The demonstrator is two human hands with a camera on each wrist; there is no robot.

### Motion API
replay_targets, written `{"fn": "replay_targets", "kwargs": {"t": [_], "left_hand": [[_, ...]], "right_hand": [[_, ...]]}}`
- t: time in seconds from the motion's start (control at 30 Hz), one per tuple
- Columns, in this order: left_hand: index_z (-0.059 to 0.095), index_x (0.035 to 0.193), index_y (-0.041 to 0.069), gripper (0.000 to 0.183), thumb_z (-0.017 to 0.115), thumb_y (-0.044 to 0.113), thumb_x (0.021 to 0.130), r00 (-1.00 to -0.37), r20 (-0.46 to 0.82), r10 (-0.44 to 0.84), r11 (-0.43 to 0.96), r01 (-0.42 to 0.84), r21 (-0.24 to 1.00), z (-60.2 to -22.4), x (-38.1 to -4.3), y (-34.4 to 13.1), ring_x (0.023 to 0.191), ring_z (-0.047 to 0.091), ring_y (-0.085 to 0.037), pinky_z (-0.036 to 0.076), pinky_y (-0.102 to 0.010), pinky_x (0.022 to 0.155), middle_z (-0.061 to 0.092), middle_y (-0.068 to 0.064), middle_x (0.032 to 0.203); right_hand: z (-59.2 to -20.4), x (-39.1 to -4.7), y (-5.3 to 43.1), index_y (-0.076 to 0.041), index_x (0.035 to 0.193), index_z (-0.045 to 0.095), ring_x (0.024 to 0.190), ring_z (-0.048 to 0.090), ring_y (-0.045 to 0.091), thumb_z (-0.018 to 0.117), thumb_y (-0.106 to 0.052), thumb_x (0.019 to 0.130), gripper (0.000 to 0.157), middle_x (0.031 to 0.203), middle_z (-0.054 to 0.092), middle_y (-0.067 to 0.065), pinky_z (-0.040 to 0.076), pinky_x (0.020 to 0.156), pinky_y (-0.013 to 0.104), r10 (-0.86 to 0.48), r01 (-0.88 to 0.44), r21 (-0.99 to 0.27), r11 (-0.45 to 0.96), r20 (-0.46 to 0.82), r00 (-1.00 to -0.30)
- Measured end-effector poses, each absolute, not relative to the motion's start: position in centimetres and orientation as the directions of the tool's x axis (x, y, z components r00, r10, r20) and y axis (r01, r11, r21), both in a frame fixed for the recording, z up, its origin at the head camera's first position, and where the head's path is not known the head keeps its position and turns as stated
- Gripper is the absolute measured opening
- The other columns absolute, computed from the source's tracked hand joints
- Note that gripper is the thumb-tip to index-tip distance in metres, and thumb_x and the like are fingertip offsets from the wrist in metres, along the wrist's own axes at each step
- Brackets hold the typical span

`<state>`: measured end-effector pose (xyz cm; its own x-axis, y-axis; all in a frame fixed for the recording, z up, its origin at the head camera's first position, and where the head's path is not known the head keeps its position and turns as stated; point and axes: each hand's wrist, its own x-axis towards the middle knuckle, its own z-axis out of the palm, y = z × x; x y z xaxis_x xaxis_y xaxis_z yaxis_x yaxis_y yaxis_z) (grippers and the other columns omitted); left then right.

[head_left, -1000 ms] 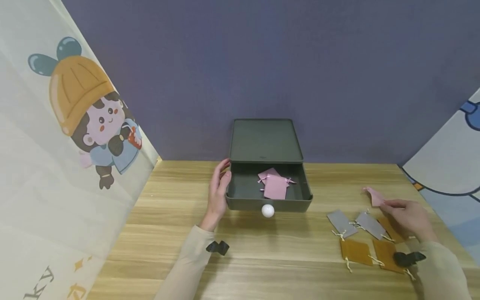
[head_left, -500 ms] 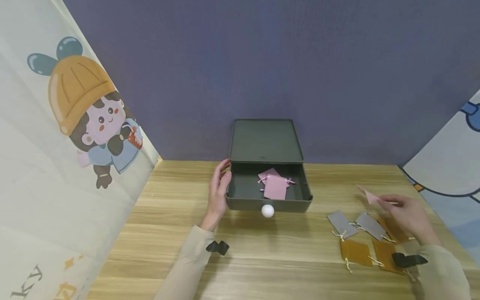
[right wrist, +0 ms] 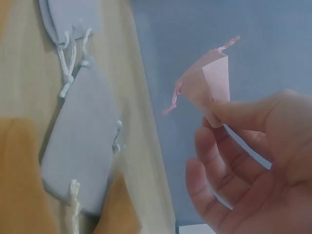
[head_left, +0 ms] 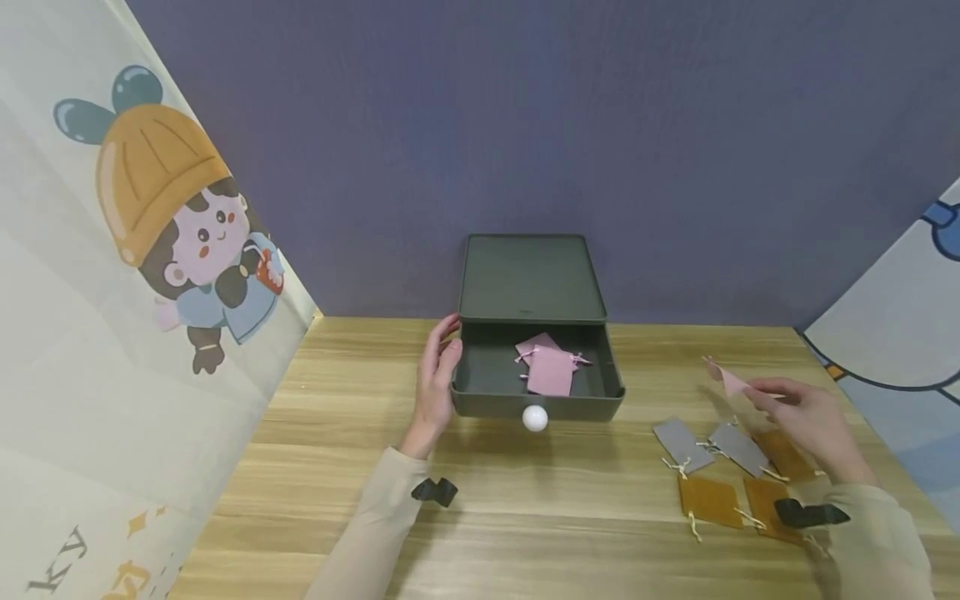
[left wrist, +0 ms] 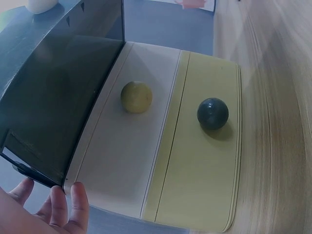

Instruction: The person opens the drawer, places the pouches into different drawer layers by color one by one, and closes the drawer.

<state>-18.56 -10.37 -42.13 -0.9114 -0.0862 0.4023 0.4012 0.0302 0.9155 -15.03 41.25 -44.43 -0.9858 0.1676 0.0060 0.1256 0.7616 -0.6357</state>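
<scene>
My right hand (head_left: 806,421) pinches a small pink drawstring pouch (head_left: 726,381) by one end, between thumb and fingers, above the table's right side. Its strings hang from the far end in the right wrist view. My left hand (head_left: 433,392) rests against the left side of a dark green drawer (head_left: 487,407), its thumb by the rim. Pulled out, the drawer holds pink pouches (head_left: 551,371) lying overlapped inside. A white round knob (head_left: 535,418) sits on its front. In the left wrist view, fingertips (left wrist: 78,192) stand at the drawer unit's edge.
Below the dark drawer are a white drawer front (left wrist: 117,161) with a yellowish knob and a yellow drawer front (left wrist: 200,165) with a dark knob. Grey pouches (head_left: 682,446) and orange-brown pouches (head_left: 711,501) lie on the wooden table (head_left: 540,542) near my right hand. A dark blue wall stands behind.
My right hand has shifted slightly left and away from me, carrying the pink pouch. The left hand and the open drawer have stayed put.
</scene>
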Motion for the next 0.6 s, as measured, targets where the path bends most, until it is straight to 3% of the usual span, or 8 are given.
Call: {"fn": "replay_targets", "kwargs": {"t": [0.3,0.6], "left_hand": [[0.051,0.154,0.002,0.054,0.048,0.025,0.106,-0.908,0.408,-0.094,0.033,0.406,0.913,-42.0,-18.5,-10.5,0.131,0.057,-0.044,0.046,-0.041,0.110,0.055,-0.023,0.153],[0.051,0.154,0.001,0.054,0.048,0.025,0.106,-0.909,0.406,-0.089,0.034,0.405,0.914,-41.8,-18.3,-10.5,0.131,0.057,-0.044,0.046,-0.042,0.110,0.055,-0.023,0.153]], "right_hand": [[-43.4,-14.8,40.2,0.003,0.139,0.066,0.080,0.063,-0.007,0.061,-0.042,0.108,0.055,0.123,0.073,0.031,0.058,0.062,0.026,0.153,0.097,-0.657,0.748,0.029,-0.988],[-43.0,-14.4,39.7,0.003,0.137,0.067,0.079,0.060,-0.010,0.063,-0.043,0.107,0.055,0.114,0.078,0.018,0.054,0.062,0.021,0.154,0.090,-0.656,0.749,0.040,-0.987]]}}
